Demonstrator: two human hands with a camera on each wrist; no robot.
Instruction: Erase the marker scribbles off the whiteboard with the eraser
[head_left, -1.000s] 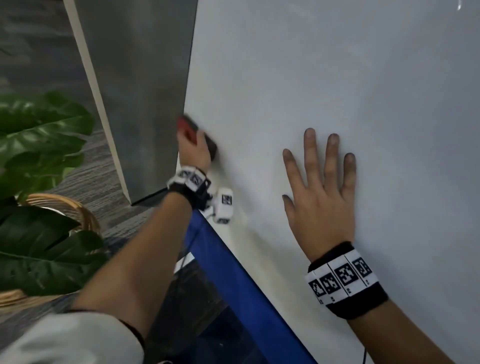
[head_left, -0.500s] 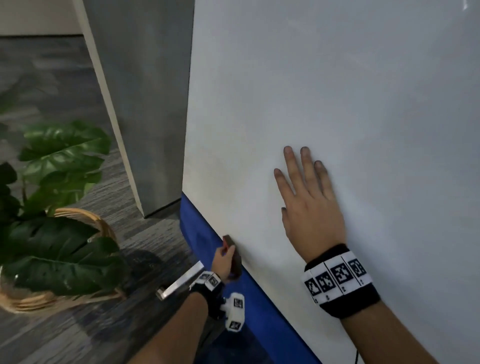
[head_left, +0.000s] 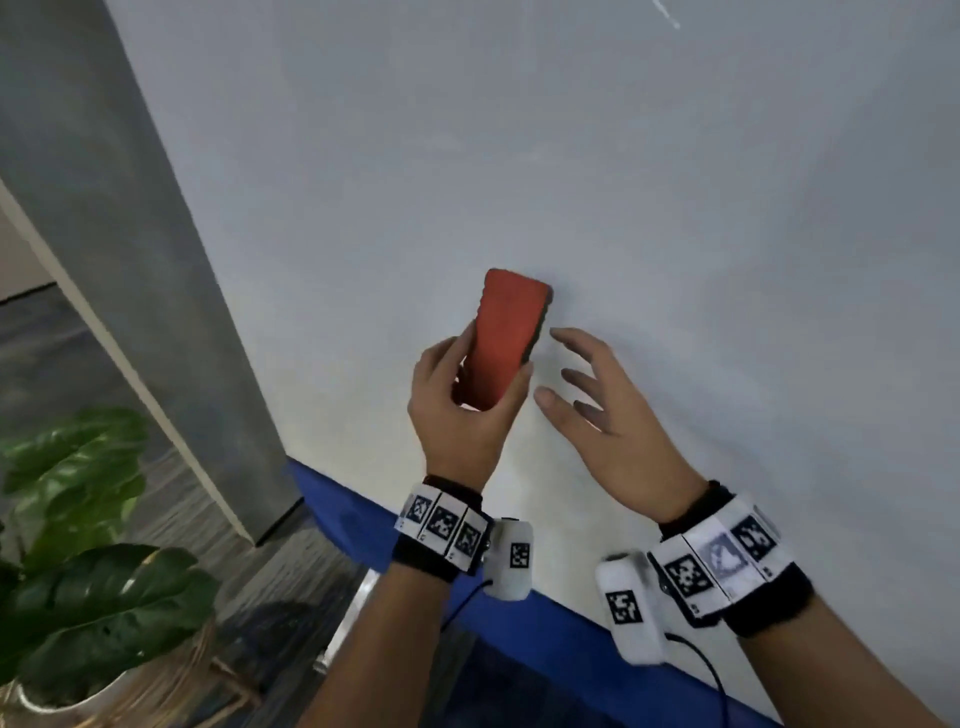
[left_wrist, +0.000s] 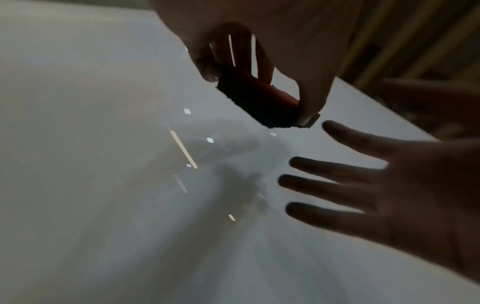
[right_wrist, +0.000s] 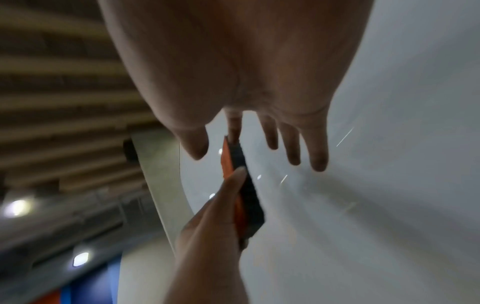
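Eraser: your eraser (head_left: 506, 338) is a flat oblong block with rounded corners, its red back facing you and a dark felt layer on the side turned to the board; the right wrist view (right_wrist: 240, 185) shows the two layers edge-on, orange-red over black.
Eraser position: it stands upright, long axis nearly vertical, in front of the whiteboard (head_left: 675, 208) above its lower edge and well in from its left edge; whether the felt touches the surface cannot be told.
Left hand: your left hand (head_left: 467, 410) grips the eraser's lower half, thumb on one long side, fingers on the other.
Right hand: your right hand (head_left: 618, 415) is just beside the eraser on its right, fingers spread and relaxed, holding nothing, apart from the block.
Whiteboard: pale grey-white surface, with one faint streak near the top right corner; a blue band (head_left: 545, 618) runs along its bottom edge.
Surroundings: grey column (head_left: 130, 260) beside the board's left edge; leafy plant (head_left: 93, 571) in a woven basket on the floor.
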